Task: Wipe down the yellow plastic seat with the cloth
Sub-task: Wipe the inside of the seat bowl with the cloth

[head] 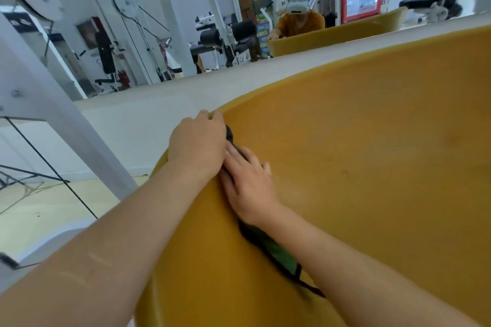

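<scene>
A: 2 hands, doing what?
B: Left hand [196, 141] curls over the seat [372, 154] rim, probably to brace it. Right hand [247, 180] lies flat, fingers straight, pressing the cloth [281, 255].
A: Cloth position?
B: On the seat's inner wall, trailing under the right forearm.

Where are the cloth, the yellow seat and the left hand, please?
cloth [281, 255]: head view, its green trailing part.
yellow seat [372, 154]: head view, bare inner surface.
left hand [198, 141]: head view, back of the hand.
</scene>
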The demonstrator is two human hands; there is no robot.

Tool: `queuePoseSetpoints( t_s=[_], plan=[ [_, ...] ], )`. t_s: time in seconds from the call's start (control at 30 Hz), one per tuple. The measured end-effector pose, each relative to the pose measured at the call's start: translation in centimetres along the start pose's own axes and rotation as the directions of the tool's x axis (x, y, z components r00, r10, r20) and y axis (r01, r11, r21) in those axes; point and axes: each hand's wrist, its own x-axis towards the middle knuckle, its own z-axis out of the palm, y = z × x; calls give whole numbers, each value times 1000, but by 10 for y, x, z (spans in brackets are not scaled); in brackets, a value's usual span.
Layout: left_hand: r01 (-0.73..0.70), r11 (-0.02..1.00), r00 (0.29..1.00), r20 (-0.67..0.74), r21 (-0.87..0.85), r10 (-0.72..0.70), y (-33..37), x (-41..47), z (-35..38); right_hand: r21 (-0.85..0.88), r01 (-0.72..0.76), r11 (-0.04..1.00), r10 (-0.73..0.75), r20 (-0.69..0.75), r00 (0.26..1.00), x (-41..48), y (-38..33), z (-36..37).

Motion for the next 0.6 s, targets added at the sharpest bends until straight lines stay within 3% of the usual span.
queuePoseSetpoints(
  t_s=[0.07, 0.13, 0.2, 0.27, 0.33, 0.4, 0.43, 0.5, 0.57, 0.6],
  plan=[
    [-22, 1000, 1000, 7, -8, 22, 2, -3, -3, -116, -212, 970, 208, -48, 977, 14, 55, -10],
    [-38, 999, 999, 11, -3, 38, 5, -4, -5, -99, -511, 854, 501, -114, 858, 21, 97, -25],
    [-37, 999, 999, 6, 23, 37, 5, -3, -5, -37, -628, 777, 622, -111, 776, 18, 93, -26],
    [-27, 999, 999, 25, 36, 26, 6, -3, -4, -28, -540, 841, 540, -31, 841, 1, 51, -12],
    [-22, 999, 998, 55, 48, 19, 6, -5, -2, -32, -235, 971, 237, 75, 969, -34, 3, 1],
    [-28, 997, 995, 93, 69, 22, 9, -7, -2, -10, 3, 1000, -1, 205, 979, -64, 1, -6],
    [-41, 995, 993, 113, 86, 32, 12, -7, -2, -52, 37, 998, -23, 252, 968, -72, 22, -18],
    [-64, 988, 987, 158, 141, 42, 16, -7, 0, -251, -110, 962, 184, 293, 938, -86, 92, -44],
    [-92, 962, 979, 198, 258, 41, 21, -8, 4, -401, -427, 810, 517, 147, 843, -94, 162, -78],
    [-108, 944, 976, 215, 311, 40, 22, -8, 6, -395, -573, 718, 638, 45, 769, -95, 182, -91]
  ],
)
